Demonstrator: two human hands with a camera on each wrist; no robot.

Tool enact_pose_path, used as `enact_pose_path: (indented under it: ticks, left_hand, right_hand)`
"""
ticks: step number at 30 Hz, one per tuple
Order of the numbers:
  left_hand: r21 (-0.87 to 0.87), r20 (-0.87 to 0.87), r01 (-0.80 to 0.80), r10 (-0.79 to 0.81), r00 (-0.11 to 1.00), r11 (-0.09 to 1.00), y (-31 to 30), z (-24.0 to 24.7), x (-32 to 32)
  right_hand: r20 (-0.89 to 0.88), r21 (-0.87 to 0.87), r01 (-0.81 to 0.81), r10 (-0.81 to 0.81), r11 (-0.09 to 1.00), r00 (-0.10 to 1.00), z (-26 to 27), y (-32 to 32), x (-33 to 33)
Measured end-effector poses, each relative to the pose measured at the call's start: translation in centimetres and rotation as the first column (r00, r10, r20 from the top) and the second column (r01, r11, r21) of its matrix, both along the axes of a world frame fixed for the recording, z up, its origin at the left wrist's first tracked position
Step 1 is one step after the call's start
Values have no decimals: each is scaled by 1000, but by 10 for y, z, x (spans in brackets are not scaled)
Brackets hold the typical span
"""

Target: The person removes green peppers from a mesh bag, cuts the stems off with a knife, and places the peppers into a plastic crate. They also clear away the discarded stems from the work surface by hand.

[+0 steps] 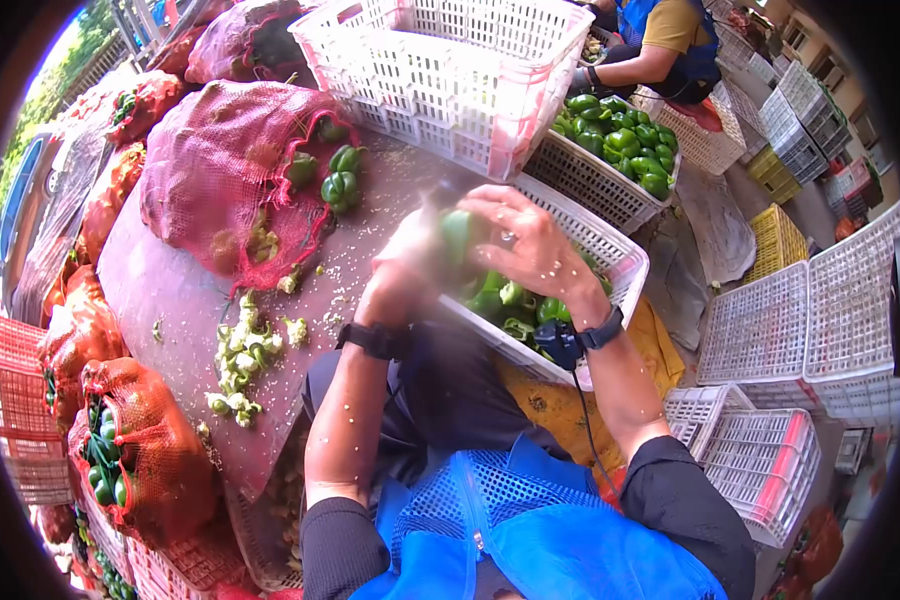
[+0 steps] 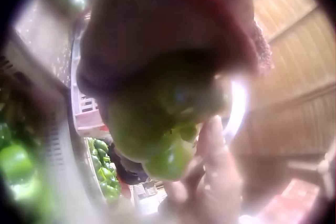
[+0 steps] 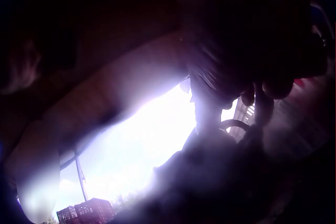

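Observation:
Both hands meet around a green pepper (image 1: 457,238) above a white crate (image 1: 622,270) of peppers. The left hand (image 1: 407,262), blurred, holds the pepper from its left side; the right hand (image 1: 535,245) has its fingers bent over the top and right side, a ring on one finger. In the left wrist view the pepper (image 2: 152,124) fills the middle, with fingertips (image 2: 218,171) against its lower right. Something dark and blurred stands at the pepper's upper left; what it is cannot be told. The right wrist view is dark, showing the right hand (image 3: 210,87) only in part.
A red mesh sack (image 1: 220,170) spills peppers (image 1: 340,185) onto the pinkish surface (image 1: 170,300), where pale green cores (image 1: 245,350) and seeds lie. An upright empty white crate (image 1: 450,90) stands ahead, a full pepper crate (image 1: 670,165) beyond. Another person (image 1: 660,50) sits at the back right.

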State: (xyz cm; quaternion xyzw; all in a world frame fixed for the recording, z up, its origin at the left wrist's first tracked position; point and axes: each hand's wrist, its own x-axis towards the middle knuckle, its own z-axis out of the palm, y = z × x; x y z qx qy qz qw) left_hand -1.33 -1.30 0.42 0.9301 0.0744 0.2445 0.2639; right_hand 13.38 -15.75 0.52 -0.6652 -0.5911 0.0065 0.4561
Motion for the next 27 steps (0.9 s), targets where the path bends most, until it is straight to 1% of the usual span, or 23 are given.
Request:
enact_pose_path:
  ticks: [2, 3, 5, 6, 7, 8, 9, 10, 11, 12, 13, 15, 16, 17, 19, 20, 21, 22, 23, 24, 25, 26, 27]
  left_hand:
    - [-80, -275, 120, -137, 952, 990, -1, 27, -2]
    - [-78, -275, 117, -135, 952, 990, -1, 29, 0]
    - [-139, -397, 24, -78, 914, 990, -2, 31, 7]
    - [-139, -399, 26, -80, 914, 990, -2, 27, 11]
    - [26, -450, 44, -27, 892, 999, -3, 24, 17]
    - [189, -489, 68, 34, 872, 980, -4, 21, 22]
    - [185, -490, 69, 31, 871, 980, -7, 17, 26]
    - [35, -534, -150, 146, 833, 988, -14, 23, 29]
    - [-103, -594, -368, 240, 768, 924, -21, 30, 31]
    - [-16, -596, -357, 277, 753, 934, -27, 36, 31]
    - [-24, -604, -355, 269, 750, 935, -32, 35, 31]
    - [44, -620, -345, 296, 727, 938, -37, 31, 29]
    - [68, -487, -381, 364, 794, 922, -34, 22, 24]
    - [-468, -131, -346, 323, 937, 813, -1, -71, 43]
    - [-450, -47, -308, 322, 946, 838, 10, -83, 44]
    - [-33, -238, -318, 301, 923, 948, -10, -18, 31]
    - [-39, -240, -313, 295, 925, 949, -6, -38, 38]
    - [-160, 0, -87, 88, 996, 983, 3, -73, 51]
    - [-220, 259, 166, -107, 960, 961, 8, -92, 61]
    - [159, -306, -30, 78, 949, 987, -33, 10, 39]
    - [159, -303, -26, 73, 950, 987, -33, -6, 47]
    - [-422, -148, -33, -32, 989, 906, -28, -41, 60]
    - [-854, 44, 56, -36, 998, 518, -23, -73, 73]
  right_hand:
    - [75, 23, -142, 140, 990, 987, -11, 11, 8]
    - [76, 25, -144, 142, 989, 987, -12, 10, 8]
    - [-1, -18, -140, 140, 990, 990, -10, 8, 7]
    - [-3, -18, -138, 138, 990, 990, -12, 8, 4]
    - [-53, 5, -60, 60, 998, 997, -15, 7, 0]
    - [-102, 24, 19, -16, 1000, 995, -17, 8, -2]
    - [-103, 21, 20, -18, 1000, 995, -19, 10, -4]
    - [-87, 74, 95, -89, 993, 992, -21, 11, -7]
    - [-77, 126, 169, -160, 977, 984, -25, 11, -10]
    - [-121, 129, 254, -239, 959, 963, -27, 12, -9]
    - [-125, 117, 256, -242, 959, 962, -29, 10, -7]
    - [-85, 129, 364, -355, 922, 931, -31, 8, 2]
    - [-308, 147, 356, -299, 923, 903, -37, 3, 20]
    - [-370, 105, 403, -340, 909, 865, -40, -5, 30]
    - [-435, -32, 430, -400, 902, 807, -24, -32, 38]
    - [-599, -63, 317, -290, 946, 746, -32, -44, 49]
    - [-598, -69, 322, -298, 944, 745, -33, -48, 45]
    - [-548, -64, 256, -248, 965, 799, -33, -51, 37]
    - [-495, -63, 189, -195, 980, 846, -32, -54, 28]
    - [-550, -204, 141, -232, 969, 802, -29, -55, 17]
    - [-467, -256, 164, -270, 953, 842, -35, -53, 12]
    - [-491, -205, 174, -255, 963, 833, -46, -49, 10]
    - [-513, -155, 187, -241, 970, 824, -57, -45, 10]
